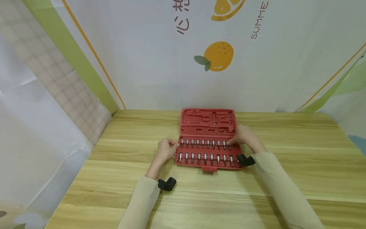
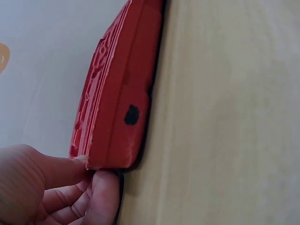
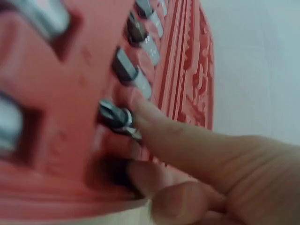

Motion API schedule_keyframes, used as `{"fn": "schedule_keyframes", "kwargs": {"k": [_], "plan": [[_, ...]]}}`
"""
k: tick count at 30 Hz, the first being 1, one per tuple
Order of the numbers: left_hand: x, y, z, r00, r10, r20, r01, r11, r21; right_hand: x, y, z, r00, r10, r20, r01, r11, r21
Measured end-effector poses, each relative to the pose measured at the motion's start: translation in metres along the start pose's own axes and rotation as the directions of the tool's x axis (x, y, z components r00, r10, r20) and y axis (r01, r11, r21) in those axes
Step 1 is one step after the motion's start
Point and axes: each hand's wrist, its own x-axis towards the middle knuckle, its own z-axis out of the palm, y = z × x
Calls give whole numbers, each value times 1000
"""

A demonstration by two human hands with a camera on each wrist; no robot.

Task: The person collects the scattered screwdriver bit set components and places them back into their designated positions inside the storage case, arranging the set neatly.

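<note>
A red plastic tool case [image 1: 208, 136] lies unfolded on the table, with two rows of silver bit sockets [image 1: 205, 157] in its near half. At the case's left edge, my left hand [image 1: 166, 149] pinches the rim, thumb on top and fingers beneath, as the left wrist view shows. My right hand [image 1: 244, 135] is over the right end of the far row. In the right wrist view its thumb presses against a cross-tipped bit socket [image 3: 115, 116], and the fingers curl in below it, beside a dark hollow. The socket's rear end is hidden by the thumb.
The case's far half [image 1: 207, 121] has moulded hollows and stands near the white printed cloth [image 1: 148, 63] at the table's back. A latch tab [image 1: 209, 169] juts from the near edge. Black wrist cameras [image 1: 168, 184] sit on both wrists. Wood-grain table [image 1: 206, 200] surrounds the case.
</note>
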Motion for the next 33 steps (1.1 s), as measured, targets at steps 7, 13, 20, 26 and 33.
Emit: {"fn": "schedule_keyframes", "kwargs": {"k": [7,13,20,26,33], "plan": [[1,2,1,1000,7,6,-7,1000,8,-21,11,1,994,-68,-85,80,985,150],[1,2,0,1000,9,1,-9,1000,3,-35,21,-2,994,-64,-86,76,987,141],[-1,2,-1,1000,9,-1,-9,1000,-5,-51,32,-5,996,-45,-76,55,988,144],[-1,3,-1,1000,6,-3,-6,1000,-11,-67,42,-7,994,-51,-99,65,987,149],[-2,3,-1,1000,8,-4,-8,1000,-9,-84,56,-7,994,-34,-108,50,986,156]]}}
